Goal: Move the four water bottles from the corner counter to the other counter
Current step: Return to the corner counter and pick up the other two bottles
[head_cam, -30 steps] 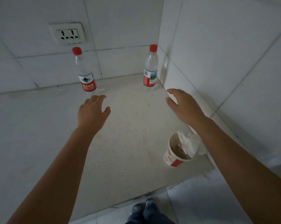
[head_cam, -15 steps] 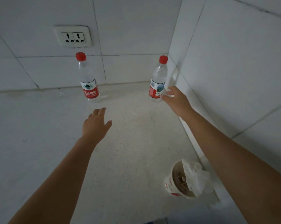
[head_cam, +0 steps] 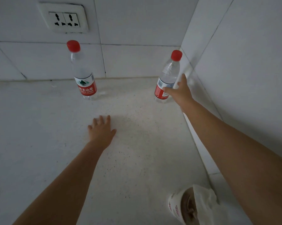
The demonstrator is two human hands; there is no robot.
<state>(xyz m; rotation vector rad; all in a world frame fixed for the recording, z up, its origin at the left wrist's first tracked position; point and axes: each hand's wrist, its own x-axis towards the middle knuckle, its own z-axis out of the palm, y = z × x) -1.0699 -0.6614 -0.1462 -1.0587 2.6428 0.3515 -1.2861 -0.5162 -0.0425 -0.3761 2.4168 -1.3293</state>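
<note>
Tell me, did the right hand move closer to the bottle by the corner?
Yes. The right hand reached forward toward the corner wall and now touches the corner bottle, which stands where it was.

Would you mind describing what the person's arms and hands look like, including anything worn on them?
Both arms are bare from the frame edge to the fingertips: no sleeves, gloves, watch, bracelets or rings are visible. The left hand and right hand show no markings or bandages. The forearms are slim, and the nails look short and unpainted, as far as the dim light allows.

The right hand [head_cam: 180, 93] covers part of the corner bottle's [head_cam: 167, 77] label; the cup [head_cam: 177, 208] is cropped.
</note>
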